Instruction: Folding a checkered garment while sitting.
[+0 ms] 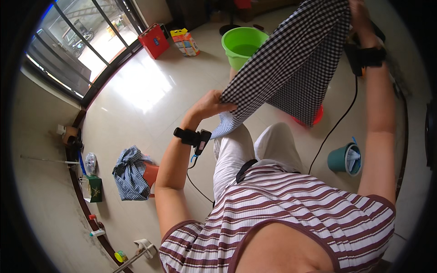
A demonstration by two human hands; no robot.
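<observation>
A black-and-white checked cloth (286, 54) stretches slantwise between my two hands. Its lower left corner is pinched in my left hand (210, 104), thumb on top, in front of my knee. My right hand (360, 17) is raised at the upper right and grips the cloth's top edge; some of its fingers are hidden. Below my left hand a light blue striped fabric (228, 124) rests by my left knee; whether it belongs to the checked cloth I cannot tell. Behind the cloth are a green plastic basin (235, 63) and part of a red basin (319, 115).
A blue checked cloth (128, 177) lies over an orange stool (152, 174) on my left. At right stands a teal bucket (336, 162) near a black cable (336, 124). A red bag (153, 42) and a detergent bag (186, 42) stand by the barred door (99, 44).
</observation>
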